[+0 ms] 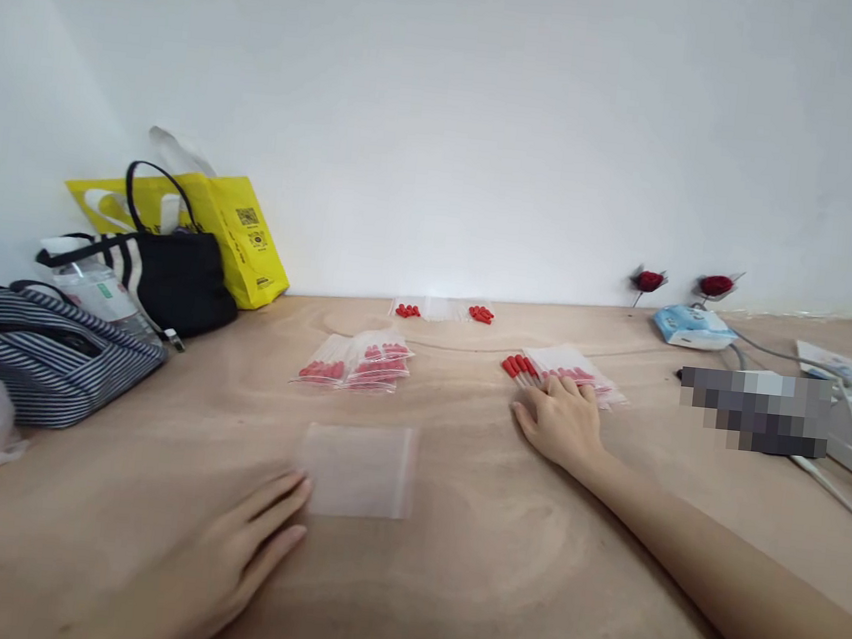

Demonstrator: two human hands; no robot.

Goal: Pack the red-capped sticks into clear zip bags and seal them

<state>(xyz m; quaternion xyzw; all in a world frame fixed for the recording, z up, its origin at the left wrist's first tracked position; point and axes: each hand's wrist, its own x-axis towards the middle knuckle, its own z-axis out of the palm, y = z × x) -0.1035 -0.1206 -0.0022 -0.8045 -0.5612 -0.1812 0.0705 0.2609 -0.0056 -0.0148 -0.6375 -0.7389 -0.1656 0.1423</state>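
Note:
My left hand (247, 533) lies at the lower left, fingers stretched out, their tips at the left edge of a flat, clear zip bag (362, 469). Farther off to the right, my right hand (563, 418) has its fingers bent over several clear tubes with red caps (519, 367). The caps stick out beyond the fingers, while the lower tube ends are hidden beneath the hand. Partly under and behind that hand is a pile of zip bags (569, 358) with red-capped contents. Filled zip bags (353, 363) lie in a second pile, left of centre.
Two groups of red caps (482, 314) lie in clear bags by the wall. A striped bag (53, 349), black bag (181, 281) and yellow bag (242, 242) crowd the left. At right are a tissue pack (692, 327), fabric roses (648, 281), a blurred-out object (756, 412) and cables (838, 495).

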